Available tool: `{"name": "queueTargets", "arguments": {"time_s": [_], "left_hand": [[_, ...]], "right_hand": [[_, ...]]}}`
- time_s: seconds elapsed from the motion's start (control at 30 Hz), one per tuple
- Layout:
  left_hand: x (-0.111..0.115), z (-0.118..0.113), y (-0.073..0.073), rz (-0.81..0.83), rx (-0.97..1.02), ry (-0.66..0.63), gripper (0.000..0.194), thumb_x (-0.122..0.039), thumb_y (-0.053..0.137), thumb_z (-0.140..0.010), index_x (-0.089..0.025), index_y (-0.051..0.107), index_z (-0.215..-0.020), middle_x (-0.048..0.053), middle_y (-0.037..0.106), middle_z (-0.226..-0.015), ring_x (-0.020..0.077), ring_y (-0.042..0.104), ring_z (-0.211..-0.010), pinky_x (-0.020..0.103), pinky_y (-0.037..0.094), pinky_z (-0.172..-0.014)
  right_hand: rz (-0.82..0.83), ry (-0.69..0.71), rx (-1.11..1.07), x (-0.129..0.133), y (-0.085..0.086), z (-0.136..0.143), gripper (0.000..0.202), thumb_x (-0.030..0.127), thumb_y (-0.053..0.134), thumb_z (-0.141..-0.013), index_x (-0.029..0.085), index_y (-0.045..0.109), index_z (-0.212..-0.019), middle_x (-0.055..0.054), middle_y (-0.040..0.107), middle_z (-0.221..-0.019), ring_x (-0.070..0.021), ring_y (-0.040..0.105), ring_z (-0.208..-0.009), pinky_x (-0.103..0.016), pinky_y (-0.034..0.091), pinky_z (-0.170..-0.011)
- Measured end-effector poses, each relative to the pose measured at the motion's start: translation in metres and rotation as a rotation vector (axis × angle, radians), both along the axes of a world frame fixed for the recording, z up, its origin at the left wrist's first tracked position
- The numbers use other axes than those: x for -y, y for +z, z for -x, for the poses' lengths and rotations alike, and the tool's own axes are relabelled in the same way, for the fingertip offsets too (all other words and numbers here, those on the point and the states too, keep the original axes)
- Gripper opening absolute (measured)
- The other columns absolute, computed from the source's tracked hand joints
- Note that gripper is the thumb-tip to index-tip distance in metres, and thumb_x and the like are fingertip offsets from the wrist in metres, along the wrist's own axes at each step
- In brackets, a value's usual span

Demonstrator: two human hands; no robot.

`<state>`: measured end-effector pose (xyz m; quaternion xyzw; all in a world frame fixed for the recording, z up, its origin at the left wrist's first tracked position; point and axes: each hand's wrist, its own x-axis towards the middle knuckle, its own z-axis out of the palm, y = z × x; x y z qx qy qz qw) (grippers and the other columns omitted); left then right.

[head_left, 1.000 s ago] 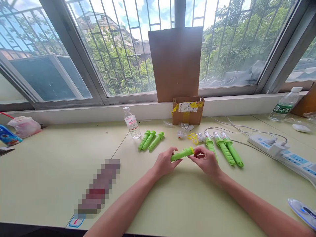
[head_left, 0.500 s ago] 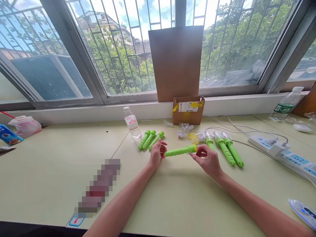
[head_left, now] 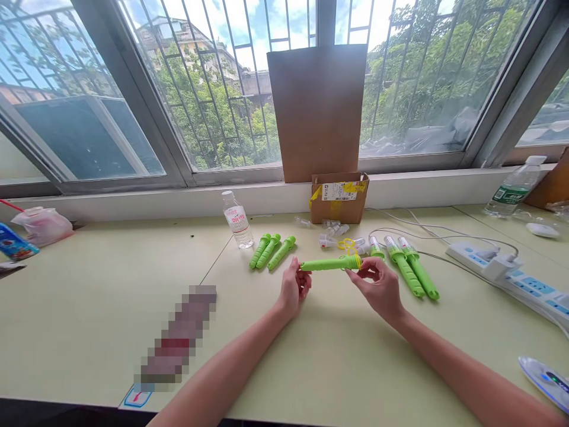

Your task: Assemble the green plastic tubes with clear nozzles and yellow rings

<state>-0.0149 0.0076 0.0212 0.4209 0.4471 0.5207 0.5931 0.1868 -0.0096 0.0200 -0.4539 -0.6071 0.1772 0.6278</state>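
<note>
A green ribbed plastic tube (head_left: 326, 264) is held level above the table between my hands. My left hand (head_left: 294, 287) pinches its left tip, with the other fingers curled below. My right hand (head_left: 377, 284) has thumb and fingers closed at the right end, where a yellow ring-like edge shows. Behind my left hand lie several similar green tubes (head_left: 281, 254). To the right of my right hand are more green tubes with clear tops (head_left: 406, 270); one is partly hidden by that hand. Yellow looped pieces (head_left: 349, 244) and small clear plastic parts (head_left: 333, 228) sit beyond the held tube.
A small cardboard box (head_left: 340, 207) stands by the window sill, with a brown board (head_left: 317, 112) upright behind it. A water bottle (head_left: 239, 222) stands back left. On the right are a power strip (head_left: 511, 276), cables and another bottle (head_left: 511, 190). A pixelated patch covers something at front left.
The tube has shifted slightly right and up, and lies more level. My left hand has moved right, away from the tubes behind it, and now grips the tip; my right hand moved slightly right.
</note>
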Motion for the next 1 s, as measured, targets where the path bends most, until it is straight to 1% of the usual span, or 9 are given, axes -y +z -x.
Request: {"name": "queueTargets", "arguments": {"time_s": [0.07,0.17,0.37,0.47,0.6,0.73,0.87,0.9,1.0], "left_hand": [[0.0,-0.003,-0.001,-0.014,-0.029,-0.01,0.056,-0.069,0.03,-0.082,-0.018,0.048,-0.068,-0.005,0.043,-0.043,0.0055,0.025,-0.029,0.022,0.012,-0.032],[-0.009,0.0,-0.001,-0.13,-0.125,-0.005,0.054,-0.068,0.029,-0.084,-0.02,0.043,-0.066,-0.005,0.045,-0.043,0.0054,0.022,-0.03,0.022,0.014,-0.035],[-0.024,0.016,-0.002,-0.512,-0.583,0.02,0.056,-0.059,0.02,-0.092,-0.019,0.047,-0.063,-0.001,0.045,-0.047,0.0116,0.041,-0.045,0.025,0.033,-0.051],[-0.025,0.022,-0.003,-0.624,-0.758,0.07,0.053,-0.055,0.019,-0.094,-0.02,0.048,-0.067,-0.001,0.046,-0.051,0.0137,0.045,-0.05,0.027,0.033,-0.056],[-0.023,0.03,-0.003,-0.695,-0.859,0.156,0.043,-0.045,0.018,-0.096,-0.02,0.051,-0.083,-0.002,0.047,-0.055,0.0147,0.047,-0.052,0.026,0.033,-0.056],[-0.02,0.036,-0.001,-0.801,-1.007,0.096,0.033,-0.045,0.032,-0.094,-0.018,0.049,-0.103,-0.001,0.056,-0.065,0.0127,0.049,-0.051,0.024,0.034,-0.054],[-0.019,0.032,-0.002,-0.99,-1.178,0.081,0.048,-0.055,0.057,-0.08,-0.019,0.048,-0.11,0.001,0.062,-0.077,0.0126,0.054,-0.054,0.023,0.037,-0.05],[-0.019,0.031,-0.003,-1.047,-1.203,0.092,0.046,-0.053,0.059,-0.08,-0.019,0.048,-0.11,0.002,0.064,-0.08,0.013,0.057,-0.057,0.023,0.038,-0.051],[-0.019,0.029,-0.004,-1.185,-1.268,0.119,0.025,-0.04,0.052,-0.089,-0.02,0.051,-0.103,0.002,0.065,-0.084,0.0121,0.06,-0.062,0.022,0.039,-0.052]], "right_hand": [[-0.007,-0.015,-0.006,0.0,0.001,0.0,0.028,0.038,0.074,-0.072,0.021,0.053,-0.079,0.001,0.056,-0.073,-0.0136,0.061,-0.057,-0.033,0.061,-0.058],[-0.008,-0.017,0.0,0.0,0.0,0.0,0.027,0.036,0.074,-0.072,0.02,0.053,-0.079,0.001,0.055,-0.073,-0.0128,0.06,-0.056,-0.032,0.06,-0.057],[-0.025,0.007,0.008,0.0,-0.001,0.001,0.025,0.034,0.073,-0.074,0.021,0.052,-0.078,0.002,0.054,-0.075,-0.012,0.059,-0.056,-0.032,0.06,-0.059],[-0.015,0.004,0.009,0.0,0.0,0.001,0.026,0.034,0.073,-0.074,0.021,0.052,-0.078,0.001,0.054,-0.074,-0.0128,0.06,-0.057,-0.033,0.061,-0.059],[0.002,0.007,0.014,0.0,-0.001,0.001,0.026,0.034,0.073,-0.073,0.021,0.052,-0.079,0.001,0.054,-0.073,-0.0133,0.06,-0.057,-0.033,0.061,-0.059],[0.013,0.016,0.016,0.0,-0.003,0.001,0.026,0.034,0.073,-0.073,0.021,0.052,-0.079,0.002,0.055,-0.073,-0.0131,0.06,-0.057,-0.033,0.061,-0.06],[0.039,0.029,-0.007,-0.001,-0.003,0.001,0.026,0.034,0.074,-0.072,0.02,0.054,-0.08,0.002,0.056,-0.073,-0.0132,0.061,-0.058,-0.033,0.06,-0.061],[0.047,0.033,-0.013,-0.001,-0.003,0.001,0.026,0.034,0.074,-0.072,0.02,0.054,-0.08,0.002,0.056,-0.073,-0.0132,0.061,-0.058,-0.032,0.059,-0.061],[0.067,0.047,-0.027,-0.001,-0.001,0.001,0.027,0.034,0.075,-0.071,0.02,0.054,-0.078,0.002,0.056,-0.071,-0.0133,0.06,-0.057,-0.031,0.058,-0.06]]}}
